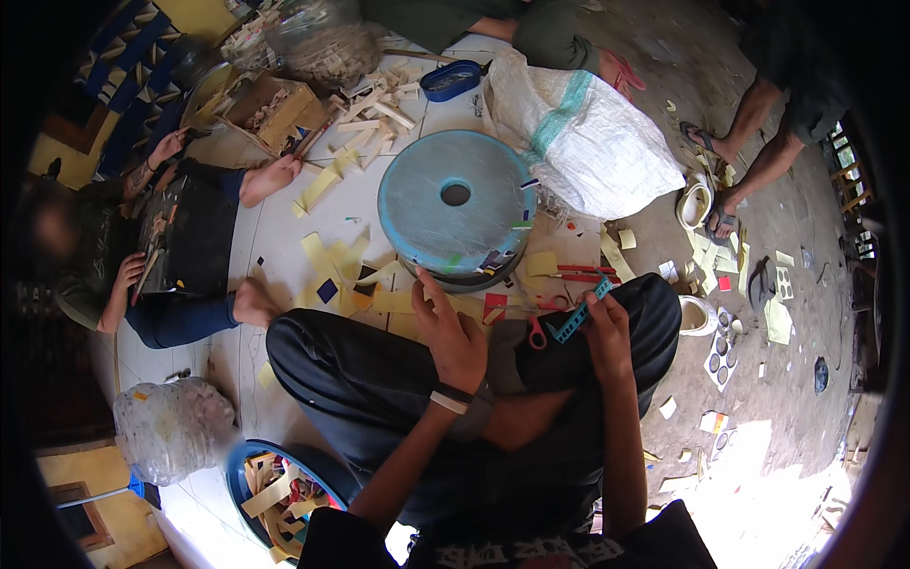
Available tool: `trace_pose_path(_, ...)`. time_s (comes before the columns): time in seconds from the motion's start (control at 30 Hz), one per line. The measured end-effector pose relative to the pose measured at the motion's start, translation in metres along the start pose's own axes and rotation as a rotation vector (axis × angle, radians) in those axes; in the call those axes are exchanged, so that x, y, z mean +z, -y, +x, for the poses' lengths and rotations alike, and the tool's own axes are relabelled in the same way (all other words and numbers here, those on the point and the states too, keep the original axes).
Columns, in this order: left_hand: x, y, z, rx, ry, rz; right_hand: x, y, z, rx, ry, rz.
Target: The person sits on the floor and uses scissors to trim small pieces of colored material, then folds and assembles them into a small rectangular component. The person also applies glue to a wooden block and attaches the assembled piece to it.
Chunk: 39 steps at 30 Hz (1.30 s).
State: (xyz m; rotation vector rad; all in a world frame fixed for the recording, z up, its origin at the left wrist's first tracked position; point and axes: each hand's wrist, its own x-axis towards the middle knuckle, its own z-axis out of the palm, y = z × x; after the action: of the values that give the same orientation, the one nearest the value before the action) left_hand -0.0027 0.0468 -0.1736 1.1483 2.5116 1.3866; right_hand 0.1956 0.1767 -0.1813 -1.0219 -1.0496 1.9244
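My left hand (449, 332) is raised over my lap with its fingers stretched out. Its fingertips come up to the near rim of a round blue-grey drum (427, 175) with a hole in its top; whether they touch it I cannot tell. My right hand (609, 327), above my right knee, grips a turquoise slotted strip (580, 311) with a hooked end. Just left of that strip show the red handles of a pair of scissors (537, 334). More red-handled tools (583, 273) lie beyond my knee. Small dark blue and coloured pieces (498, 258) rest along the drum's edge.
Yellow offcuts (332, 256) litter the white tiles. A white sack (607, 142), a blue oval tray (451, 81) and a wooden box (275, 114) stand beyond. A blue tub (237, 474) of scraps is at lower left. Other people sit left and stand at far right.
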Motion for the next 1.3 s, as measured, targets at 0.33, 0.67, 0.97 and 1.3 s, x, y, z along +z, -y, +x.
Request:
trace_pose_path(0.33,-0.015,-0.011,-0.007,-0.094,0.087,-0.156,-0.001,0.002,-0.001,0.005,0.018,-0.025)
trace_pose_path(0.67,-0.115,-0.018,-0.017,-0.062,0.433,-0.360,0.058,0.017,-0.036,0.039,0.448,-0.159)
trace_pose_path(0.97,-0.164,-0.005,-0.014,-0.268,1.460,-0.310,0.075,0.012,-0.003,0.101,0.706,-1.002)
trace_pose_path(1.3,-0.073,0.054,0.024,0.014,0.496,0.295,0.026,-0.029,0.023,-0.363,0.200,-1.656)
